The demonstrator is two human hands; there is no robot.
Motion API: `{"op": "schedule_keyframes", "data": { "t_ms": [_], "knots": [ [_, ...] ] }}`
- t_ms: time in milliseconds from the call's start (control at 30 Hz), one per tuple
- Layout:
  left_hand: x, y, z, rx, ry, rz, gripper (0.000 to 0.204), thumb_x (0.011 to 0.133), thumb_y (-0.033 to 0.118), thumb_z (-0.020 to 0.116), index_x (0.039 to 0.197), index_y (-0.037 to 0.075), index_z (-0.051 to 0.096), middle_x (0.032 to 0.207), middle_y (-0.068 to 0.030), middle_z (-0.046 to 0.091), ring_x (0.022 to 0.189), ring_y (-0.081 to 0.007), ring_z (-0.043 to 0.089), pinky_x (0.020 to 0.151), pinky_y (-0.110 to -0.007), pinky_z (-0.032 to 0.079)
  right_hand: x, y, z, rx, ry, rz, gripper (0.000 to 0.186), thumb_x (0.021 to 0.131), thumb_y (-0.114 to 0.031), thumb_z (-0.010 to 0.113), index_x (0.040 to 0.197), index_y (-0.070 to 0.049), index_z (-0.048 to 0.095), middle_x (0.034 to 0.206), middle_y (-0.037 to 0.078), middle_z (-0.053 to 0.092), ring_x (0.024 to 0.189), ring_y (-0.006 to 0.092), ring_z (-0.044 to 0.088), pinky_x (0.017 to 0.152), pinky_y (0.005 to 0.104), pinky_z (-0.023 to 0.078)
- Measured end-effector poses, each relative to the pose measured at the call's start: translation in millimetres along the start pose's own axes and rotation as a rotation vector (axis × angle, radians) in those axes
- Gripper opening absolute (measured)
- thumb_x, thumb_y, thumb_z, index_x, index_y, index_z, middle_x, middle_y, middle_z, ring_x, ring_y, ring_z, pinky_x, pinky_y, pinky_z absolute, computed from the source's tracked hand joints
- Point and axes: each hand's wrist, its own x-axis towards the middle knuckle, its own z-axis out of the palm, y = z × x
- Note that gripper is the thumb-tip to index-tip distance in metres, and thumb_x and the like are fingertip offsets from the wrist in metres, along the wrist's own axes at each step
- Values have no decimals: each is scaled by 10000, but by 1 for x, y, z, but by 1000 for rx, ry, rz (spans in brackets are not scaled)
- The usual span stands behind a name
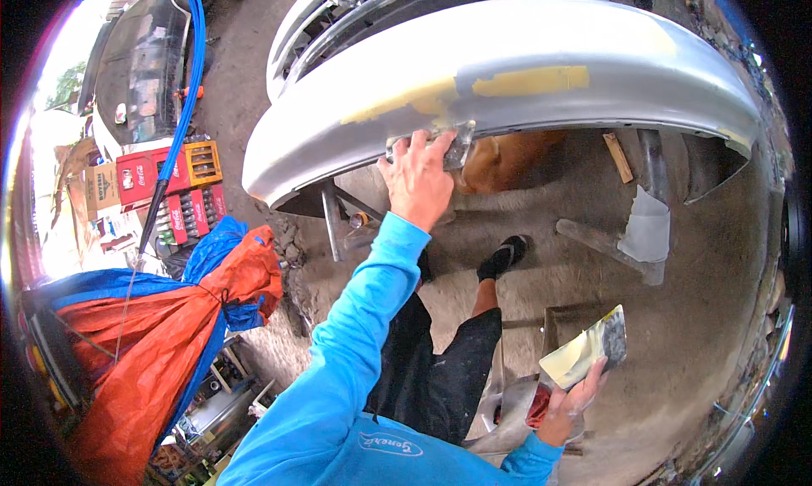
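Note:
A silver car bumper [524, 42] stretches across the upper view, with yellow filler patches [530, 81] on its face. My left hand [420, 177] reaches up to its lower edge, fingers closed over a thin, grey-smeared putty spreader [459, 148] that lies against the bumper below the left patch. Down at the lower right, my right hand [575, 401] grips a flat putty board [585, 351] by its lower edge. Pale yellow filler coats most of that board, and its right end is grey.
A metal stand leg [331, 219] comes down under the bumper, near a brown rounded shape [507, 163]. Left are red bottle crates [190, 214], a blue hose [193, 71] and an orange-and-blue tarp [161, 317]. A stand with grey sheeting [647, 225] is on the right.

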Motion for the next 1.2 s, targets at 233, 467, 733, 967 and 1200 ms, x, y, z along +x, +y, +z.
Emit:
{"op": "schedule_keyframes", "data": {
  "t_ms": [233, 467, 733, 967, 1200],
  "knots": [
    [4, -55, -53, -188, 193, 152, 548, 784, -11, 631, 1265, 248, 674, 1215, -76, 627, 1131, -324, 591, 939, -486, 479, -4, -2, -3, -21, 6, 44, 570, 1004, -381, 590, 1401, 1, 442, 1367, 156, 554, 1188, 275, 604, 969, 418, 535],
    [53, -71, -66, -170, 160, 176, 513, 790, 19, 592, 1246, 235, 687, 1176, -81, 654, 1128, -335, 607, 958, -479, 487, -13, -9, 14, -24, -16, 75, 556, 1017, -363, 570, 1437, -24, 437, 1405, 124, 541, 1236, 249, 569, 1018, 400, 495],
    [19, -43, -18, -29, 316, 74, 737, 675, -46, 645, 1346, 259, 616, 1335, -65, 548, 1264, -318, 499, 1043, -515, 414, -16, -5, 14, -32, 6, 73, 559, 1015, -363, 571, 1443, -30, 431, 1411, 124, 534, 1236, 261, 569, 1017, 406, 495],
    [6, -55, 52, 37, 533, 128, 819, 637, -34, 654, 1401, 252, 580, 1440, -109, 436, 1429, -364, 312, 1151, -523, 301, -11, 1, 9, -33, 26, 37, 552, 1008, -364, 584, 1429, -36, 441, 1402, 119, 541, 1231, 263, 575, 1002, 426, 504],
    [-8, -51, -25, -15, 407, 220, 627, 713, 8, 653, 1304, 217, 632, 1307, -101, 584, 1254, -339, 523, 1057, -486, 386, -13, -1, 10, -42, 3, 29, 542, 1014, -362, 579, 1422, -29, 447, 1374, 126, 560, 1212, 262, 586, 999, 421, 508]
  ]
}}
